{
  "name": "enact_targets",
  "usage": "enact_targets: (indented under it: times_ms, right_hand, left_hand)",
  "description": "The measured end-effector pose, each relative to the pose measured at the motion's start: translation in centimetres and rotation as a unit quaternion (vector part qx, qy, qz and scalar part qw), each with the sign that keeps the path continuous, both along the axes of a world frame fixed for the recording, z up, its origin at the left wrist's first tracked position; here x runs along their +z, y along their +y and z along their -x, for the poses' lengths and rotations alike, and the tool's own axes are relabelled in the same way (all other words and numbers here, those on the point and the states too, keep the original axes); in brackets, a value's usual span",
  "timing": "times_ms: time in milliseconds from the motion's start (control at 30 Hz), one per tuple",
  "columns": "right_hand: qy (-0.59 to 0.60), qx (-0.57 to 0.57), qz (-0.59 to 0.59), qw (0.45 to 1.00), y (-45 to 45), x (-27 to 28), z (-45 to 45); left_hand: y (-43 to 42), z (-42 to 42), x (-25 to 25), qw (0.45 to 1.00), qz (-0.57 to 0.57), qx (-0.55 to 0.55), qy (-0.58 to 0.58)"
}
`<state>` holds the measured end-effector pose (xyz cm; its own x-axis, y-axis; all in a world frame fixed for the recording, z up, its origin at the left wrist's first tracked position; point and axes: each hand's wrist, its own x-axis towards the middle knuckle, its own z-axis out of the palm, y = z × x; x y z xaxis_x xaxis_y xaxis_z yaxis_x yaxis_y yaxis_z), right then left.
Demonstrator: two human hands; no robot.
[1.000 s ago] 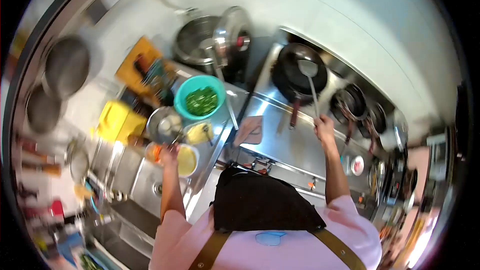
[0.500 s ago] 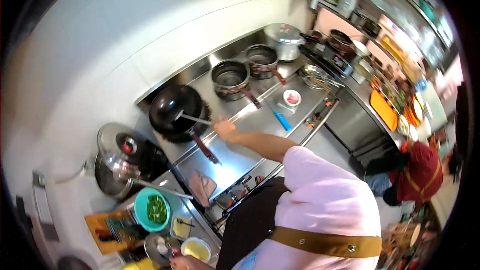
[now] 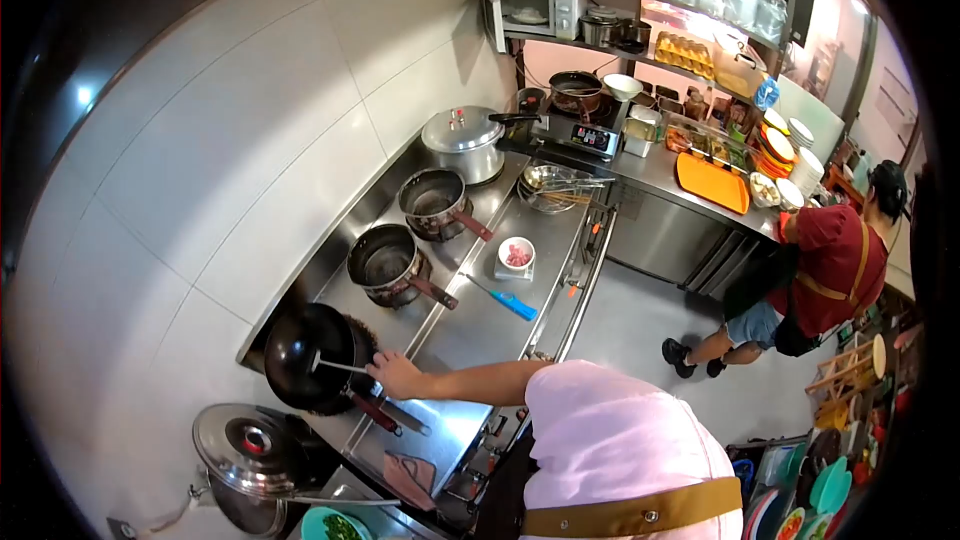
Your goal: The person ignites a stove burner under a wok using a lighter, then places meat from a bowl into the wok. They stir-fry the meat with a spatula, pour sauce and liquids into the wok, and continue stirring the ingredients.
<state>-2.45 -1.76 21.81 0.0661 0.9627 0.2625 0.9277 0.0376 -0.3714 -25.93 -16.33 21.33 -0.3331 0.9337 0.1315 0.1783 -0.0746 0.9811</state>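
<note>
My right hand is closed round the long metal handle of what looks like a wok spatula. Its small head rests inside the black wok, and the handle's far end sticks out past my fist. The wok sits tilted on a burner, its dark red handle passing just below my hand. A folded brownish cloth lies on the steel stove top near that handle. My left hand is out of view.
Two saucepans and a pressure cooker line the back of the stove. A blue lighter and a small white bowl lie nearer the front. Lidded pot at lower left. A co-worker in red stands at the right counter.
The view has swung right and up, so the bowls at lower left and my left hand have mostly left the frame. My right hand still grips the spatula in the wok.
</note>
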Motion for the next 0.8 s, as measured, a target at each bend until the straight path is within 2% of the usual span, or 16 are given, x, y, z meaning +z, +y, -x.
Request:
enact_targets:
  times_ms: [167,333,433,533,567,633,700,733,800]
  right_hand:
    - [0.078,0.009,-0.085,0.993,-1.5,2.7,-0.2]
    - [0.124,0.029,-0.096,0.987,-3.6,4.6,-1.3]
    - [0.224,0.078,-0.103,0.966,-5.0,5.2,-2.9]
    - [0.311,0.082,-0.021,0.946,-7.3,6.2,-4.5]
    - [0.276,0.094,-0.026,0.956,-7.8,6.4,-5.1]
    - [0.270,0.081,0.038,0.959,-10.4,9.1,-5.6]
    - [0.319,0.149,-0.019,0.936,-10.0,6.1,-5.2]
    - [0.379,0.169,-0.022,0.910,-11.5,7.9,-5.1]
    - [0.504,0.193,0.061,0.840,-12.8,8.7,-4.5]
  left_hand:
    - [0.6,-4.1,1.1,0.998,-0.002,-0.058,0.011]
    - [0.7,-7.9,1.8,0.994,0.000,-0.107,0.022]
    - [1.1,-10.4,2.6,0.990,-0.001,-0.139,0.037]
    - [1.1,-13.1,3.2,0.983,-0.008,-0.174,0.052]
    - [1.0,-13.8,3.4,0.981,-0.011,-0.185,0.054]
    - [0.9,-15.4,3.8,0.976,-0.017,-0.207,0.061]
    - [0.5,-16.7,4.2,0.972,-0.021,-0.226,0.066]
    - [0.4,-17.1,4.3,0.970,-0.023,-0.232,0.067]
    - [0.2,-17.8,4.6,0.967,-0.026,-0.241,0.071]
